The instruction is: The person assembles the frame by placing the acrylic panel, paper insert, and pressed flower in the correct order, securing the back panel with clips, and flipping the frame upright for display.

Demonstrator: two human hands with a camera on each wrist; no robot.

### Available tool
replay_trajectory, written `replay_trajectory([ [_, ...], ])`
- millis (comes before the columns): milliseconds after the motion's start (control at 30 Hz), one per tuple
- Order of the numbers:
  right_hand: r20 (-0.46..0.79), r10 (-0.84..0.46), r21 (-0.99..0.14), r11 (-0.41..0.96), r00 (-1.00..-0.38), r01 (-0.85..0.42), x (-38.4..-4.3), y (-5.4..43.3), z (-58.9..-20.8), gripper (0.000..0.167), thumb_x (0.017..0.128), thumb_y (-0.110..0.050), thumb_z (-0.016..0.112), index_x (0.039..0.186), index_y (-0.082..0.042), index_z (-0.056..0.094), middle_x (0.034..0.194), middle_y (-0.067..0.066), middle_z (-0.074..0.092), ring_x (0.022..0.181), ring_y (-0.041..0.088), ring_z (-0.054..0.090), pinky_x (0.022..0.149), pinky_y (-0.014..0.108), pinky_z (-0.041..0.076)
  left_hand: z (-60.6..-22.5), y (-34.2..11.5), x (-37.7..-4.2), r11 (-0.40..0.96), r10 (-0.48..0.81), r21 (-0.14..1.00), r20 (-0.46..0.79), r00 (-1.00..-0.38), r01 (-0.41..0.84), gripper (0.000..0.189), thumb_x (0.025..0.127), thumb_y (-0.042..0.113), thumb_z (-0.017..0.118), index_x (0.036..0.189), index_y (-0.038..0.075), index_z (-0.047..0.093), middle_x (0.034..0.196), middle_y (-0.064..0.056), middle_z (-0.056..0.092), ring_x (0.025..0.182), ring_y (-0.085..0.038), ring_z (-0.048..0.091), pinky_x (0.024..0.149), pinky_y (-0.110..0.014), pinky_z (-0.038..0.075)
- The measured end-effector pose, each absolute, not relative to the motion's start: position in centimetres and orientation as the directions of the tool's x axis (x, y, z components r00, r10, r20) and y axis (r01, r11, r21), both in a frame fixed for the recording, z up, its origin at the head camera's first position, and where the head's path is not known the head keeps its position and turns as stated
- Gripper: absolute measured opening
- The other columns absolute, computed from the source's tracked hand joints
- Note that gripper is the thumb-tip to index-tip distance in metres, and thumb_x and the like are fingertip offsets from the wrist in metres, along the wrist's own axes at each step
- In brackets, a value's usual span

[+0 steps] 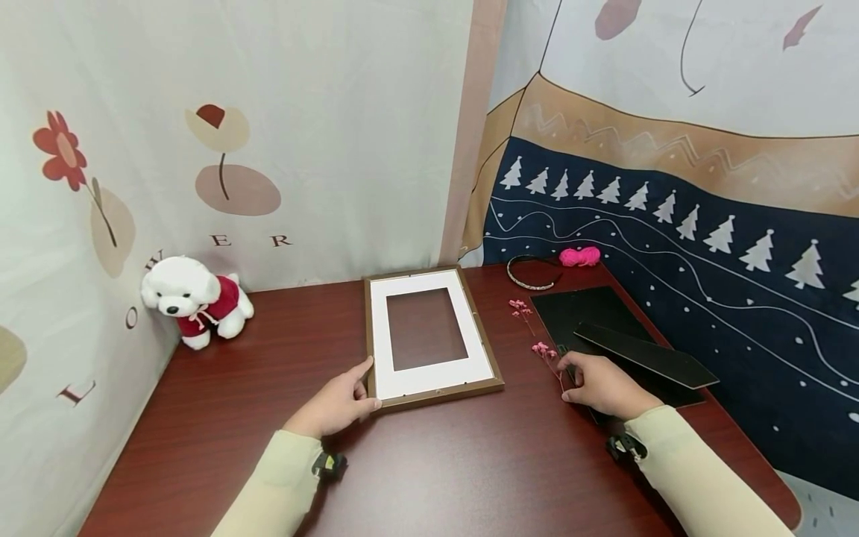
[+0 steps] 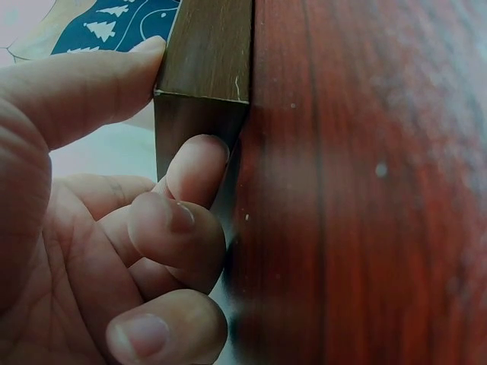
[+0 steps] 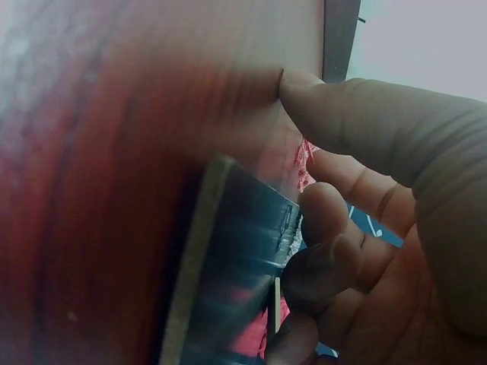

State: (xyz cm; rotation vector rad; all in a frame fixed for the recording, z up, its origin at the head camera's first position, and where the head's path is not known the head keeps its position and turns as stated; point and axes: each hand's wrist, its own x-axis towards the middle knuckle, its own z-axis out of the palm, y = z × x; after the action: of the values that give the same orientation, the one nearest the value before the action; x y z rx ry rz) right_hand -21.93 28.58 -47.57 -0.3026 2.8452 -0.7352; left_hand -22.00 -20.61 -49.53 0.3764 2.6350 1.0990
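Note:
A picture frame [image 1: 496, 373] with a brown wooden border and a white mat [image 1: 429, 380] lies on the table. My left hand [image 1: 338, 399] grips its near left corner. In the left wrist view, the thumb [image 2: 99, 87] is against one side of the wooden corner [image 2: 202, 114] and a fingertip is on another. My right hand [image 1: 607, 384] is low over the table, thumb and index finger apart, beside a sprig of small pink flowers [image 1: 544, 350]. The sprig's stem runs down to the thumb tip. In the right wrist view, the curled lower fingers lie beside a black board [image 3: 236, 236].
Past the right hand lie a black backing panel [image 1: 570, 306] and its raised black flap [image 1: 644, 354]. A second pink sprig [image 1: 520, 306], a headband [image 1: 530, 286] and a bright pink yarn bundle [image 1: 580, 256] lie farther back. A white plush dog [image 1: 181, 287] sits at the back left.

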Motion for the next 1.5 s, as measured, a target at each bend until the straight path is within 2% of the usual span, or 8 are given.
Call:
replay_trajectory([
  [500, -0.083, -0.273, -0.459, 0.864, -0.958, -0.206, -22.0, 28.2, -47.7, 0.037, 0.088, -0.014, 0.084, 0.122, -0.006, 0.071, 0.074, 0.0, 0.053, 0.061, 0.014, 0.05, 0.053, 0.029, 0.042, -49.6, -20.7, -22.1, 0.677, 0.34, 0.721, -0.129, -0.932, 0.147, 0.09, 0.096, 0.019, 0.078, 0.166, 0.001, 0.026, 0.075, -0.001, 0.059, 0.064, -0.015, 0.055, 0.064, -0.029, 0.046],
  [767, -0.051, -0.283, -0.495, 0.84, -0.958, -0.221, -22.2, 27.2, -46.8, 0.034, 0.088, -0.013, 0.084, 0.12, -0.006, 0.071, 0.074, 0.0, 0.052, 0.064, 0.015, 0.05, 0.052, 0.029, 0.043, -49.6, -20.7, -21.9, 0.681, 0.331, 0.72, -0.143, -0.933, 0.132, 0.09, 0.096, 0.019, 0.079, 0.167, 0.002, 0.026, 0.075, -0.001, 0.059, 0.064, -0.015, 0.055, 0.063, -0.03, 0.046],
  [1300, 0.047, -0.29, -0.525, 0.807, -0.956, -0.27, -24.1, 22.8, -45.9, 0.042, 0.088, -0.016, 0.086, 0.126, -0.006, 0.071, 0.074, 0.0, 0.052, 0.066, 0.016, 0.05, 0.053, 0.029, 0.043, -49.4, -20.7, -21.9, 0.68, 0.34, 0.72, -0.139, -0.93, 0.141, 0.09, 0.096, 0.019, 0.079, 0.167, 0.002, 0.025, 0.075, -0.001, 0.06, 0.064, -0.015, 0.055, 0.062, -0.03, 0.046],
  [1500, 0.049, -0.296, -0.519, 0.809, -0.954, -0.278, -25.0, 20.7, -45.7, 0.045, 0.089, -0.02, 0.086, 0.129, -0.009, 0.071, 0.076, 0.0, 0.054, 0.068, 0.016, 0.051, 0.055, 0.03, 0.045, -49.4, -20.7, -22.0, 0.675, 0.347, 0.723, -0.136, -0.928, 0.147, 0.09, 0.096, 0.018, 0.079, 0.166, 0.0, 0.025, 0.075, -0.001, 0.059, 0.064, -0.015, 0.055, 0.062, -0.029, 0.046],
])
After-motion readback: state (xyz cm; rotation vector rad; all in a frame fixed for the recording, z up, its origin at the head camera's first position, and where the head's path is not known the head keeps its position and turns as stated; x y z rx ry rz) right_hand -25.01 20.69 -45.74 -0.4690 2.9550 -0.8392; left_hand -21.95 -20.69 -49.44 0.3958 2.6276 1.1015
